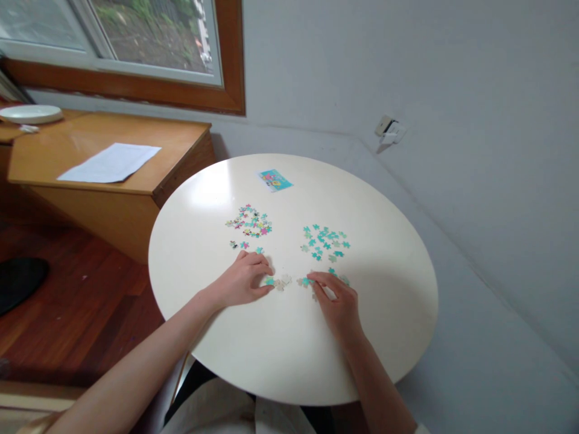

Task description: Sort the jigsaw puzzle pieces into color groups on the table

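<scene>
My left hand [246, 279] rests low over the white round table, its fingers curled and the thumb and forefinger on either side of a teal puzzle piece [269, 281]. Pale, face-down puzzle pieces [284, 281] lie just right of that. My right hand [337, 295] pinches another teal puzzle piece [306, 281] between thumb and forefinger, close to the tabletop; its fingers partly cover several pieces around it. Beyond my left hand is a loose pile of multicoloured pieces [253, 223]. Mostly teal pieces [326, 241] are spread out beyond my right hand.
A small colourful picture card [275, 179] lies near the far edge of the round table [271, 361]. To the left stands a wooden desk [181, 141] with a white sheet of paper [111, 163] and a white plate [31, 113]. A wall with a socket [389, 129] borders the right side.
</scene>
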Action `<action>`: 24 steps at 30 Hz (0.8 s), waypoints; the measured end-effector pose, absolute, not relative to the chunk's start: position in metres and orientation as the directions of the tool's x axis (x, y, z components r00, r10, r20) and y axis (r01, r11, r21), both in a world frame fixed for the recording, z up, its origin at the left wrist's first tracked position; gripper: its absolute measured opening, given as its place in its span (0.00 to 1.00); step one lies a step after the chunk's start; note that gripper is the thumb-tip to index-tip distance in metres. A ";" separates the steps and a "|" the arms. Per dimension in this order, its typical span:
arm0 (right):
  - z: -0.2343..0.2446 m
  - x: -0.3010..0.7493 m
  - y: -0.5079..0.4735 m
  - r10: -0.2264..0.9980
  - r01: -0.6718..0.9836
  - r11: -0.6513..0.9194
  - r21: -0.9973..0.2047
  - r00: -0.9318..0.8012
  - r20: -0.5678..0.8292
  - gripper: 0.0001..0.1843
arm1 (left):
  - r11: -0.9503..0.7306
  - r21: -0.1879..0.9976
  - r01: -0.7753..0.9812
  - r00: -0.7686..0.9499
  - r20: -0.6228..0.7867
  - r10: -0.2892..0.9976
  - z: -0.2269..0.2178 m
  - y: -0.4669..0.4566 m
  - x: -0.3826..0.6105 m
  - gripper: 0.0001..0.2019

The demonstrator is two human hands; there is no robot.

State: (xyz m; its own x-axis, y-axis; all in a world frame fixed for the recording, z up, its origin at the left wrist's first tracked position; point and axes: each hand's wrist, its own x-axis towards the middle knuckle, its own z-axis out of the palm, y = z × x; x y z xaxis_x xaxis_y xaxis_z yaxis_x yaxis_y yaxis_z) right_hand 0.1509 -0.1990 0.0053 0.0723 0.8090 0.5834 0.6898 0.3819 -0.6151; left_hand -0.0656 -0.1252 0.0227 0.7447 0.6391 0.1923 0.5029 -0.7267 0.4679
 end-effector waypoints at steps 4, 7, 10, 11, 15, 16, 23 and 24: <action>0.005 0.151 -0.199 0.809 0.695 0.375 -0.613 0.078 0.582 0.11 | -0.710 0.484 0.511 0.734 0.185 0.654 0.022 -0.124 -0.066 0.07; 0.005 0.151 -0.199 0.798 0.694 0.377 -0.613 0.093 0.596 0.12 | -0.703 0.492 0.514 0.727 0.184 0.661 0.020 -0.124 -0.066 0.07; 0.003 0.153 -0.198 0.795 0.700 0.365 -0.614 0.109 0.597 0.13 | -0.697 0.500 0.514 0.725 0.182 0.665 0.018 -0.123 -0.066 0.07; 0.001 0.154 -0.197 0.796 0.706 0.352 -0.614 0.118 0.593 0.12 | -0.696 0.502 0.514 0.724 0.181 0.665 0.017 -0.123 -0.066 0.07; -0.005 0.160 -0.193 0.806 0.752 0.246 -0.611 0.191 0.560 0.13 | -0.683 0.500 0.532 0.699 0.196 0.688 0.015 -0.122 -0.066 0.07; -0.006 0.162 -0.192 0.809 0.766 0.211 -0.607 0.211 0.548 0.14 | -0.680 0.497 0.540 0.689 0.204 0.696 0.014 -0.122 -0.066 0.07; -0.009 0.168 -0.192 0.824 0.832 -0.048 -0.553 0.346 0.449 0.19 | -0.671 0.477 0.568 0.650 0.240 0.721 0.013 -0.122 -0.066 0.08; -0.010 0.170 -0.192 0.816 0.829 -0.072 -0.555 0.368 0.445 0.20 | -0.672 0.474 0.569 0.647 0.247 0.722 0.013 -0.122 -0.067 0.08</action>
State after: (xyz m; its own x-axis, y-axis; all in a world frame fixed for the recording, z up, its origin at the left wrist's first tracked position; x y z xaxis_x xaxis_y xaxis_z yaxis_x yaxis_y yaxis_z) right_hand 0.1705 -0.1917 -0.0097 0.3684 0.8163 0.4448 0.8287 -0.0715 -0.5550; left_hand -0.0667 -0.1218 0.0132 0.6468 0.7216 0.2467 0.5688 -0.6720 0.4742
